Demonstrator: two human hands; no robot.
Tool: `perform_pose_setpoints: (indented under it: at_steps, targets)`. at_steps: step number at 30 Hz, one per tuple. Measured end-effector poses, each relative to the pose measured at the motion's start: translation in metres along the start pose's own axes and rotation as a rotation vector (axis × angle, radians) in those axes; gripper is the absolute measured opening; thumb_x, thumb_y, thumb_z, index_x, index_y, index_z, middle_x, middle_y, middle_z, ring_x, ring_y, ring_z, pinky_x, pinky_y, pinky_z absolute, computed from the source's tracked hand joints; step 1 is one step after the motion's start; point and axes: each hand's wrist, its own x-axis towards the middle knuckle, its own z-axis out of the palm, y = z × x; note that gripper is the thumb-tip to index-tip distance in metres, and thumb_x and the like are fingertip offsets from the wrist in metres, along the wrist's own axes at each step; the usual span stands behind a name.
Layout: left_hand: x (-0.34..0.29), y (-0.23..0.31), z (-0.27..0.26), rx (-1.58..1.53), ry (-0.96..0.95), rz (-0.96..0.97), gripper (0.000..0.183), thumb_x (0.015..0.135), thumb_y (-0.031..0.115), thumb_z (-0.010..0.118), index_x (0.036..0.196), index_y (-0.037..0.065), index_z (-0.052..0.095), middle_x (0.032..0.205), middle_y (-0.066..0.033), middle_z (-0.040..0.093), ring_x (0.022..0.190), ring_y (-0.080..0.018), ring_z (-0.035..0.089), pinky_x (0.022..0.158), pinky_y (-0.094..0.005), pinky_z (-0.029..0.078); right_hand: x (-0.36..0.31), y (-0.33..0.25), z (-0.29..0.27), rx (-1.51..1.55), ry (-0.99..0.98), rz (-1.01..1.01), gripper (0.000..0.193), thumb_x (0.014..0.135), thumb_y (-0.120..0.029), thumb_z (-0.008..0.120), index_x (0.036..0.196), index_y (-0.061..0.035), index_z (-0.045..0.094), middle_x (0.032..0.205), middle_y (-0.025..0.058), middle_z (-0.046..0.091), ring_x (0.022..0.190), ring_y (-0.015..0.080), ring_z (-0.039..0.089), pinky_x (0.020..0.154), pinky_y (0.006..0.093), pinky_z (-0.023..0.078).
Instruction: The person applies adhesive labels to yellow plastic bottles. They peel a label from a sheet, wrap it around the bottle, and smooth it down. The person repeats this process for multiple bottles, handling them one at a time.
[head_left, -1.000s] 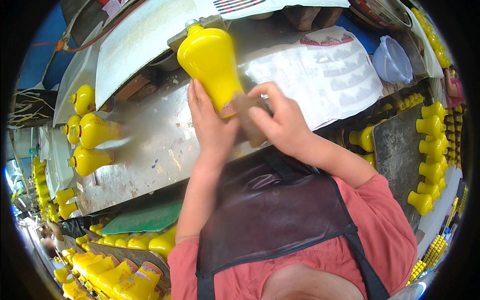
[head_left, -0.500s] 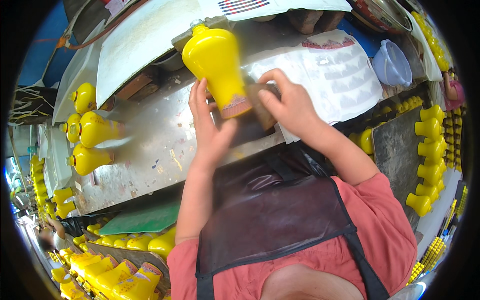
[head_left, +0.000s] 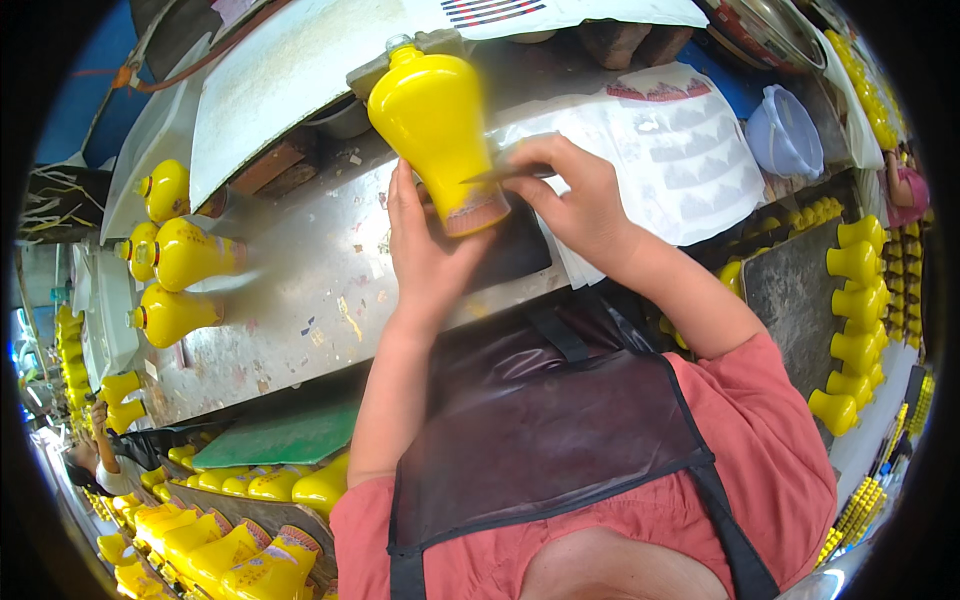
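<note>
A glossy yellow vase-shaped bottle (head_left: 428,110) lies tilted over the table, its clear-tipped neck against a grey block (head_left: 440,43) at the far side. A pink patterned band (head_left: 473,213) rings its near, wide foot. My left hand (head_left: 425,235) is closed around the foot end from the left and below, with some fingers hidden behind the bottle. My right hand (head_left: 575,195) pinches a thin, flat brown scraper-like piece (head_left: 515,172), seen nearly edge-on. Its tip points left, at the bottle just above the band; whether it touches, I cannot tell.
Several yellow bottles (head_left: 190,255) stand on the metal table (head_left: 290,300) at left. White decal sheets (head_left: 690,150) lie right, beside a pale blue bucket (head_left: 783,133). More bottles fill racks at lower left and a dark board (head_left: 790,290) at right. Other people are at both edges.
The flat brown piece in my right hand has turned from broadside to nearly edge-on and moved up and left over the bottle. My left hand and the bottle have barely shifted.
</note>
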Motion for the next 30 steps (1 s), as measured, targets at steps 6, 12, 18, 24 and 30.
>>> perform_pose_setpoints:
  at_steps: [6,12,18,24,30]
  targets:
    - [0.001,-0.008,0.005,0.088,0.098,0.109,0.1,0.075,0.006,0.089,0.159,0.006,0.035,0.15,-0.0175,0.046,0.115,-0.0245,0.062,0.092,-0.0339,0.054,-0.02,-0.02,0.004,-0.043,-0.056,-0.406,0.03,0.068,0.004,0.082,0.093,-0.0094,0.07,0.096,0.0087,0.073,0.074,0.0287,0.066,0.067,0.0383,0.053]
    - [0.003,0.006,-0.004,0.102,0.123,0.158,0.091,0.068,0.004,0.089,0.151,0.011,0.05,0.156,-0.0176,0.04,0.123,-0.0254,0.058,0.093,-0.034,0.054,-0.013,-0.025,-0.01,-0.26,-0.093,-0.308,0.031,0.07,0.004,0.077,0.098,-0.0089,0.073,0.095,0.0087,0.073,0.079,0.0267,0.069,0.07,0.0368,0.056]
    - [-0.001,0.006,-0.017,0.054,-0.017,0.188,0.082,0.071,-0.01,0.063,0.149,0.01,0.052,0.16,-0.0173,0.037,0.134,-0.0254,0.047,0.097,-0.0354,0.053,-0.006,-0.03,-0.005,-0.355,-0.024,-0.382,0.023,0.075,-0.01,0.074,0.097,-0.0128,0.073,0.08,0.0025,0.061,0.069,0.0228,0.061,0.063,0.0366,0.049]
    - [-0.001,-0.004,-0.023,-0.335,-0.072,0.065,0.083,0.072,-0.015,0.041,0.152,0.006,0.048,0.164,-0.0119,0.034,0.13,-0.0217,0.051,0.103,-0.0347,0.05,-0.004,-0.046,0.001,-0.338,-0.126,-0.592,0.021,0.074,-0.013,0.072,0.095,-0.0093,0.072,0.076,0.0043,0.058,0.076,0.0234,0.064,0.065,0.0363,0.051]
    - [-0.001,-0.006,-0.028,-0.447,-0.102,0.007,0.086,0.071,-0.014,0.04,0.154,0.007,0.046,0.163,-0.0109,0.038,0.127,-0.0199,0.053,0.104,-0.0345,0.049,0.001,-0.061,0.01,-0.432,-0.44,-0.674,0.015,0.071,-0.013,0.07,0.086,-0.0086,0.068,0.084,0.007,0.06,0.086,0.0224,0.068,0.077,0.0361,0.055]
